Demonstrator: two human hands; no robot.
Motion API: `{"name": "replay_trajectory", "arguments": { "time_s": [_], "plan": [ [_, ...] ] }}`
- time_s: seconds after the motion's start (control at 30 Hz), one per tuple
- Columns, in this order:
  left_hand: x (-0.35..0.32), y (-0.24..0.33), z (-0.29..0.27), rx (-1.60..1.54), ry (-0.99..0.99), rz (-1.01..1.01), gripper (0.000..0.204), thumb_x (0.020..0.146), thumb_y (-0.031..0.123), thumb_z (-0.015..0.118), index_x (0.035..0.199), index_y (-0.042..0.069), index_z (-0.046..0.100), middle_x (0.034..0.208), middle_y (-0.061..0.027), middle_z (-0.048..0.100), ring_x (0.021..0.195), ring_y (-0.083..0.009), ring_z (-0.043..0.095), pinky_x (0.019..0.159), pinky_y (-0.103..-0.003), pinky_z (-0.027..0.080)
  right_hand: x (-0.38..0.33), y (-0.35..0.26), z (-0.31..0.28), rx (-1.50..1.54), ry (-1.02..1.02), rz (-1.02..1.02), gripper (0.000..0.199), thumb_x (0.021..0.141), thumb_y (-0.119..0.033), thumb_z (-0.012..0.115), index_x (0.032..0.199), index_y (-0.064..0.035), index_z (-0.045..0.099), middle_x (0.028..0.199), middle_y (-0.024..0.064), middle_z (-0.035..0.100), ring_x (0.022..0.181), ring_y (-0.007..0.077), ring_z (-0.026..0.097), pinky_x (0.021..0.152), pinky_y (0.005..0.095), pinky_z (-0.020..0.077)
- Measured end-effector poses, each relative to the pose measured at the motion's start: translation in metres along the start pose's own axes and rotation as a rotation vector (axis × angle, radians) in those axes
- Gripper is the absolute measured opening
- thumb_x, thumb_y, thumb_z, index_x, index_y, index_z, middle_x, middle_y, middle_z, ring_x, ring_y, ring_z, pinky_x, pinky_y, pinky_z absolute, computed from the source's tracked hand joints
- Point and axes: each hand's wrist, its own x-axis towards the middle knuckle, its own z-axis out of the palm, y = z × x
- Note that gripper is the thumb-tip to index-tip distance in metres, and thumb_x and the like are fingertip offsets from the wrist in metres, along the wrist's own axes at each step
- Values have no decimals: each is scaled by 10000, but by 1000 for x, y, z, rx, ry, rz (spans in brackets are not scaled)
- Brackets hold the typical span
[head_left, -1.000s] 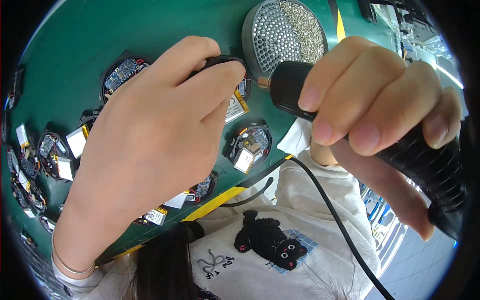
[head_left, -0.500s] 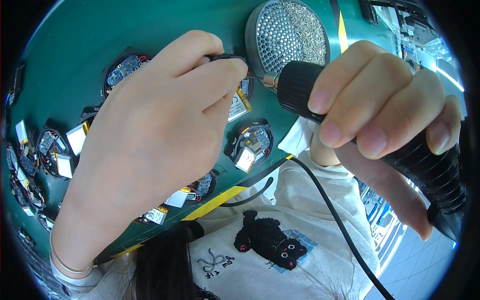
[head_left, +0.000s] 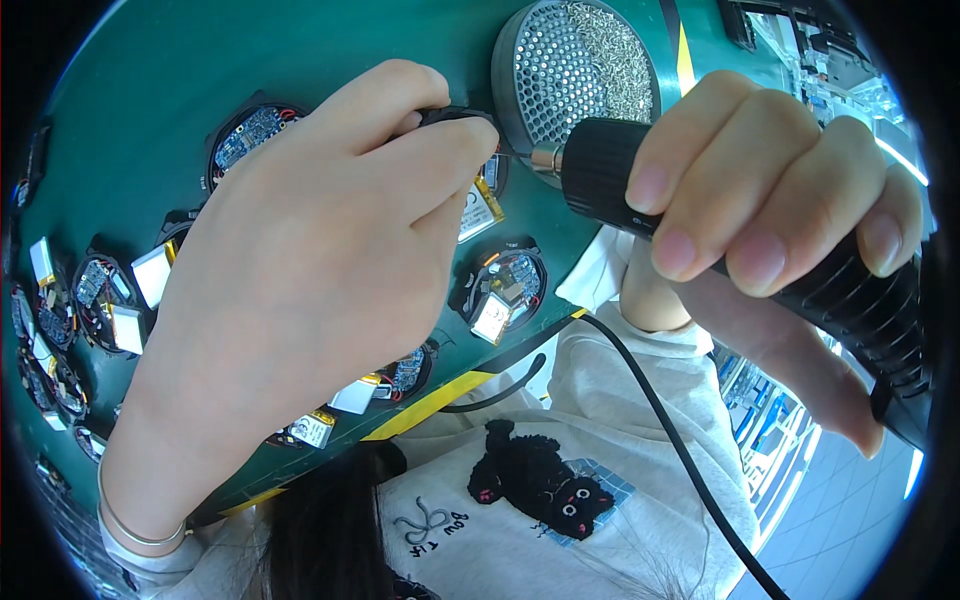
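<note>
My right hand (head_left: pixel 770 200) is wrapped round a black electric screwdriver (head_left: pixel 605 175), its metal bit end aimed left. The bit's thin tip reaches the edge of a round black device housing (head_left: pixel 492 175) with a circuit board inside. My left hand (head_left: pixel 320 220) steadies that housing, thumb and fingers closed on it and covering most of it. A silver pouch battery (head_left: pixel 479 210) with a yellow end sticks out beneath my left fingers. Just below lies another open round housing (head_left: pixel 510 285) with a board and battery.
Behind the bit stands a round grey tray (head_left: pixel 545 95) with a perforated plate and many small screws (head_left: pixel 618 60). More open housings (head_left: pixel 105 300) lie on the green mat (head_left: pixel 180 70) at left. A black cable (head_left: pixel 660 390) hangs past the yellow-striped table edge (head_left: pixel 425 405).
My right hand and the screwdriver have shifted slightly right, with the handle's rear end raised a little. My left hand and the housing stay almost still.
</note>
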Motion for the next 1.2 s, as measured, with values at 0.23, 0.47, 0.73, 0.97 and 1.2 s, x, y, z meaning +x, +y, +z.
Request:
{"name": "replay_trajectory", "arguments": {
  "time_s": [0.23,0.47,0.73,0.97,1.2],
  "plan": [
    [-1,1,-1,22,-8,5,423,582,-31,720,995,-40,628,1095,-83,616,1083,-292,566,847,-367,511,0,1,2,9,32,-10,934,733,-722,624,1277,9,416,977,111,556,733,219,607,570,348,495],
    [-2,-1,1,17,11,12,414,584,-21,724,986,-31,630,1093,-85,614,1088,-295,567,837,-369,515,0,-1,4,-6,2,11,919,742,-720,615,1282,-6,406,999,117,545,739,219,603,595,353,497],
    [-4,1,1,26,35,27,374,602,10,726,960,-30,627,1067,-92,614,1075,-288,571,845,-381,511,5,1,11,-45,45,28,932,744,-744,591,1269,4,405,1000,122,553,721,205,593,597,353,489],
    [-2,-10,1,-134,-76,12,344,618,26,751,939,-20,638,1046,-89,626,1035,-273,589,820,-351,512,-13,-10,5,191,377,32,742,738,-732,610,1010,-44,547,814,47,590,664,172,598,626,320,445],
    [4,-6,2,-281,220,-143,209,633,-15,745,811,31,646,1049,-63,644,901,-217,610,751,-291,478,-10,-4,13,385,725,-38,782,655,-892,484,800,-124,505,664,-4,562,554,144,593,563,313,446]
  ]
}}
